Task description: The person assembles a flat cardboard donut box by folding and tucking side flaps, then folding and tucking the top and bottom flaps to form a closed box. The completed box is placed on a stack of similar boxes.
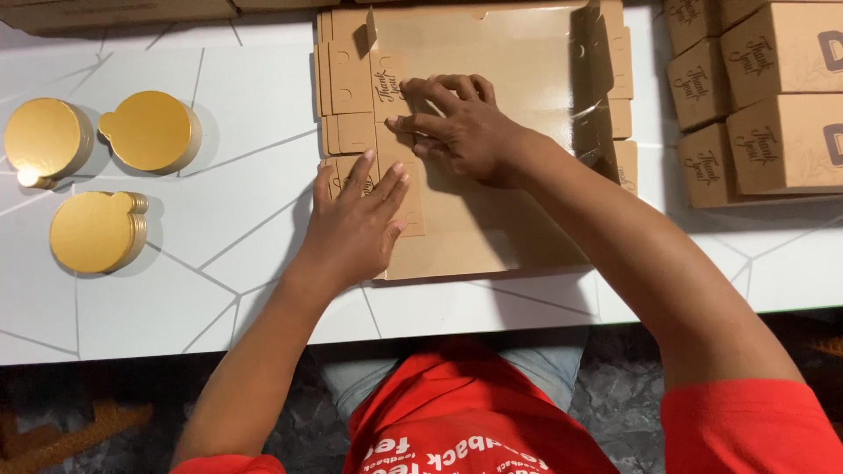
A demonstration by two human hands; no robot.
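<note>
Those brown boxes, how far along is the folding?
Done: several folded boxes are stacked at the table's right edge. In hand: the left hand and right hand press on a flat box blank that lies unfolded. Left: three stacks of gold discs lie untouched at the left.

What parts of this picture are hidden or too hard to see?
All in the head view:
- Flat cardboard sheet: the parts under the left hand and right hand are covered; its top runs off the frame.
- Folded boxes: cut off by the right and top edges, so their number is unclear.
- Gold round boards: stacked, too thin to count.
- Table: its near edge hides the floor below.
</note>
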